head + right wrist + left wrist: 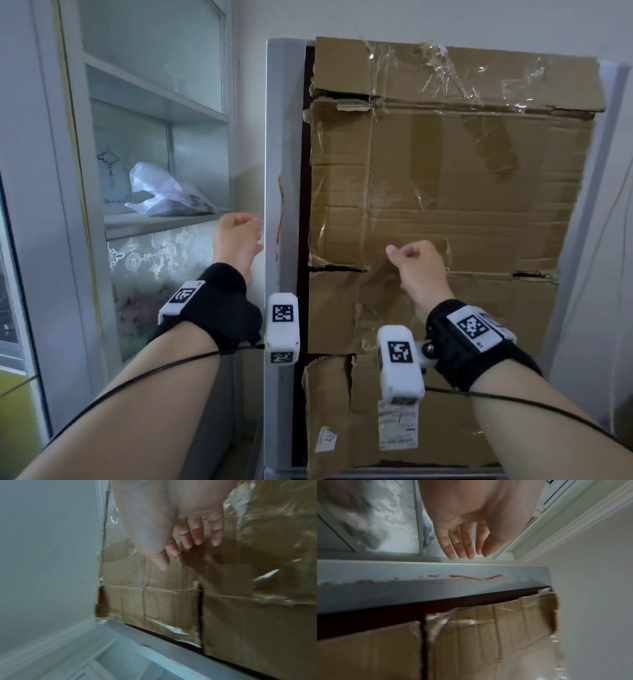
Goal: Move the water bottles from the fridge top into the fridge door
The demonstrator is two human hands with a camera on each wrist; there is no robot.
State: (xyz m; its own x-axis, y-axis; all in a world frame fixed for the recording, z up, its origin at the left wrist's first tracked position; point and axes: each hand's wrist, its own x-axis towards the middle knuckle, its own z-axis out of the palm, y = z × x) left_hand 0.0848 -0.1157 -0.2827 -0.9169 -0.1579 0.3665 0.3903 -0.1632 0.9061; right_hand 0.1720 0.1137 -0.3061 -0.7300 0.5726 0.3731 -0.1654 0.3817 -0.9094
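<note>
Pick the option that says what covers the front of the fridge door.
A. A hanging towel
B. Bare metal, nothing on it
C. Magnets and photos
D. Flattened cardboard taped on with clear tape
D: brown flattened cardboard with shiny clear tape over it covers nearly the whole front of the fridge door; the right hand is raised in front of it, holding nothing.

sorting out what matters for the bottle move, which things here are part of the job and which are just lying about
Part of the job:
- fridge door, shut, its front covered in taped cardboard
- left hand and right hand, both holding nothing
- no water bottles in view

Just lying about:
- white plastic bag on the cabinet shelf
</note>
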